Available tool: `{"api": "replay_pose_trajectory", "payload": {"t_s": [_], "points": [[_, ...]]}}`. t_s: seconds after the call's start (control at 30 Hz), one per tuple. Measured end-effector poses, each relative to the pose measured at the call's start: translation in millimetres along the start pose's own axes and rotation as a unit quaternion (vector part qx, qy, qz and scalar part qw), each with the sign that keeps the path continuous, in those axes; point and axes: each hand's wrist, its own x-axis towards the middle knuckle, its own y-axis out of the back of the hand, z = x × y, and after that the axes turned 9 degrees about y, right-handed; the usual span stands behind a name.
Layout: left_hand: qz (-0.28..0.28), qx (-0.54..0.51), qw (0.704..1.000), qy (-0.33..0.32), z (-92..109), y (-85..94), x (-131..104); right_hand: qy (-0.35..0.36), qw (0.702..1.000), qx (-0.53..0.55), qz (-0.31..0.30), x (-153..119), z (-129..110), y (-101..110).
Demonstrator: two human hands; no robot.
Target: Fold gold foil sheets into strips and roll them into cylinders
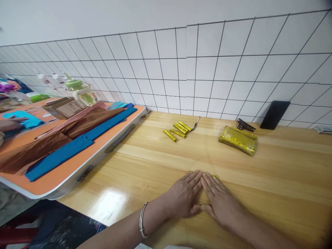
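Observation:
My left hand [184, 194] lies flat on the wooden table, fingers stretched out and pressed down. Beside it my right hand [223, 200] is flat too, and the fingertips and thumbs of both meet. Under the fingers is a thin piece of gold foil [215, 176]; only its ends show, and the hands cover the rest. Farther back lie several narrow gold foil strips [181, 128], folded or rolled. To the right rests a stack of gold foil sheets [238, 140].
Behind the stack are a black hair clip [246, 125] and a black phone-like slab [275, 114] leaning on the tiled wall. Left stands an orange-topped folding table [103, 148] with blue folded paper or cloth [83, 143], a cardboard box [62, 108] and another person's hand [12, 122].

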Motion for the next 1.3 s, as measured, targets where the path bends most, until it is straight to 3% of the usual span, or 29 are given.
{"api": "replay_pose_trajectory", "payload": {"t_s": [0.3,0.47,0.67,0.8,1.03,1.3], "points": [[-0.003,0.000,0.999,0.037,-18,1.6,-20,-0.033,0.999,-0.042,-0.012,-32,16,6],[0.011,0.015,0.997,0.075,-8,3.6,-17,-0.056,0.996,-0.066,0.005,-13,7,21],[0.031,0.030,0.995,0.084,0,2.2,-13,-0.090,0.992,-0.088,-0.032,13,-6,29],[0.032,0.028,0.996,0.083,-9,3.6,-18,-0.087,0.990,-0.098,-0.044,3,-2,28],[0.041,0.019,0.995,0.090,-18,4.3,-29,-0.102,0.991,-0.092,-0.007,-23,6,25],[0.047,0.008,0.996,0.071,-28,3.3,-23,-0.083,0.992,-0.092,0.025,-26,6,21]]}}
